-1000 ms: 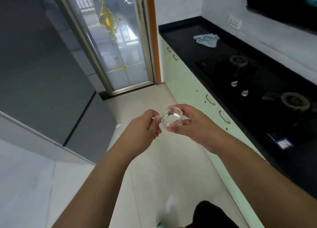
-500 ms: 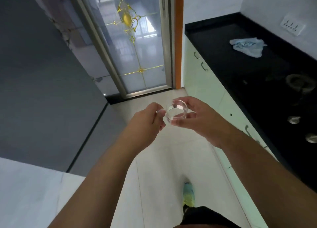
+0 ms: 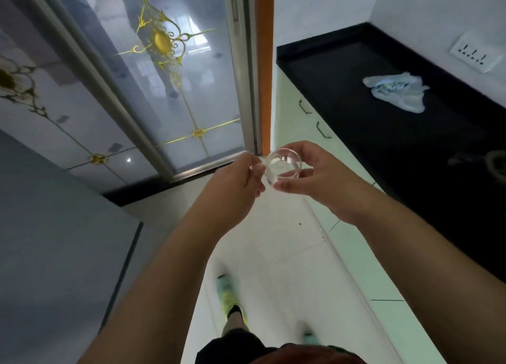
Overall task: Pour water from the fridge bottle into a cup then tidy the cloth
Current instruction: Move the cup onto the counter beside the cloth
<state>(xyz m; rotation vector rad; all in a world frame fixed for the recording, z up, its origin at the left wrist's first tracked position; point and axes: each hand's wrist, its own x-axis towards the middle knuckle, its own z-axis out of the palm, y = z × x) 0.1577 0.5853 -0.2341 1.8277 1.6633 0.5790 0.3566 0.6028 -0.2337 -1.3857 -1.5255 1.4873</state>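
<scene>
Since a second ago both hands have kept the same hold on the glass while the person has walked along the floor: the glass door (image 3: pixel 169 70) now fills more of the head view, the cloth (image 3: pixel 397 92) sits nearer, and the hob burners have slid almost out at the right edge.

One small clear glass cup (image 3: pixel 283 166) is held upright in front of the body. The left hand (image 3: pixel 232 183) pinches its handle with curled fingers; the right hand (image 3: pixel 323 180) curls fingers and thumb round the cup's body. Two hands likely steady it level while walking.

One crumpled pale-blue cloth lies on the black countertop (image 3: pixel 342 70), well apart from the cup, not yet tidied. No bottle is in view. One wall socket (image 3: pixel 472 52) is above the cloth.
</scene>
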